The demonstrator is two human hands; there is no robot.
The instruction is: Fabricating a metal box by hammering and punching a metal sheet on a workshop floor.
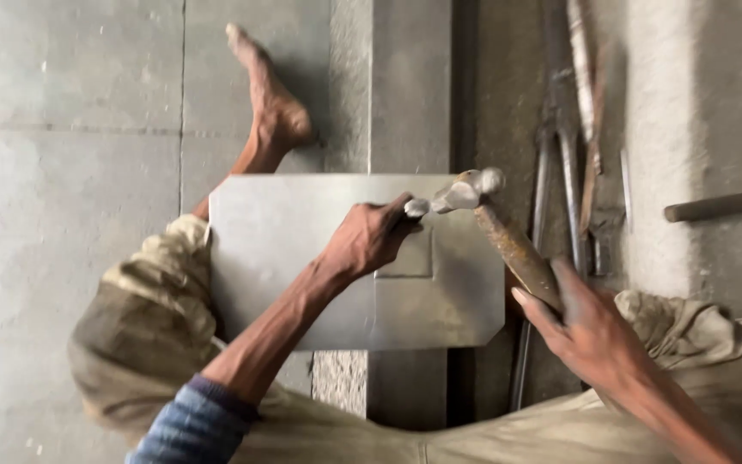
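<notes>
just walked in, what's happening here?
A person sitting on the floor works a metal sheet. The left hand presses a chisel to the sheet, while the right hand grips a hammer, its head right at the chisel's top. Long metal tools lie beside the sheet.

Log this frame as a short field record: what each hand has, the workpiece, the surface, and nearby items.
left hand: the left hand grips a short metal chisel, tip on the sheet
right hand: the right hand holds a hammer by its worn handle, head beside the chisel's top
workpiece: flat grey metal sheet, one corner clipped, a square outline marked near the chisel
surface: concrete floor
nearby: long-handled tongs lying on the floor; bare foot beyond the sheet
</notes>
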